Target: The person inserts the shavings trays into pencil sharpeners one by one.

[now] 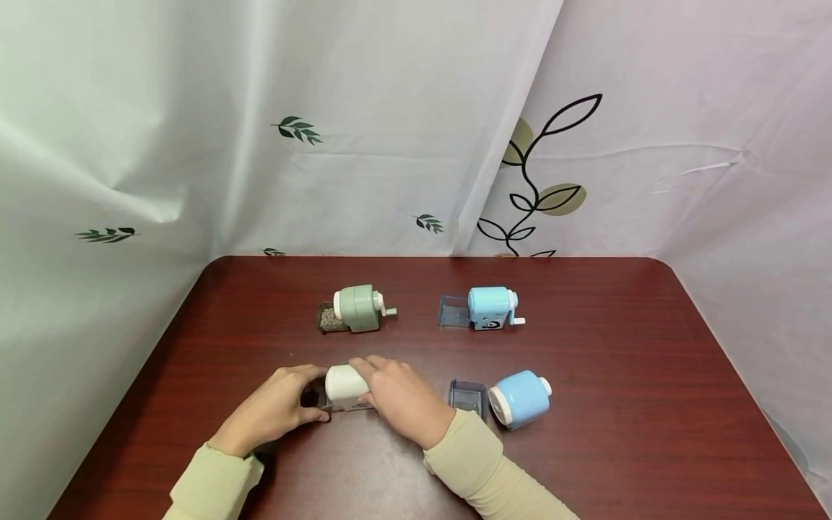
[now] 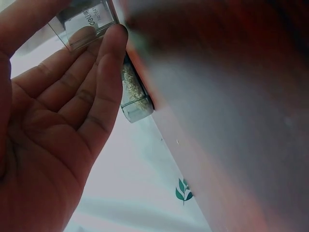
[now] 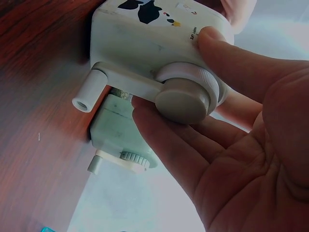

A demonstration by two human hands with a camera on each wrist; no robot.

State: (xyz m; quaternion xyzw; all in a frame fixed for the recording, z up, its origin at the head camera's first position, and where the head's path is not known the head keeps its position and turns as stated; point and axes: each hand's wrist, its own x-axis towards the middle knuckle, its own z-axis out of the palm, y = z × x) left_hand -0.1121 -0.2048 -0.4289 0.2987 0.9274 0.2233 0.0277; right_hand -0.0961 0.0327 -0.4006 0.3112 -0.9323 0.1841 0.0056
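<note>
The right hand (image 1: 403,397) wraps around the crank end of a white pencil sharpener (image 1: 346,387), fingers and thumb curled tight on its body, just by the round knob and the little crank handle (image 3: 87,96). The left hand (image 1: 276,408) is at the other end, and its fingertips pinch a small clear drawer (image 2: 87,21) that sticks out of the sharpener there. The sharpener sits on the dark red table (image 1: 617,404), close to the person, between both hands. It looks like the person is working the drawer at the sharpener's end while the other hand keeps the body from sliding; I cannot tell if the drawer is going in or coming out. The next move, I think, needs a steady hold on the body and a straight, gentle slide of the drawer, so nothing tips. Farther back stands a green sharpener (image 1: 356,308) with a drawer full of shavings. To its right is a light blue sharpener (image 1: 492,308) with its drawer pulled out. Near the right sleeve lies another blue sharpener (image 1: 520,399), with a clear drawer (image 1: 468,396) beside it. White curtains with leaf prints (image 1: 297,128) hang behind.
</note>
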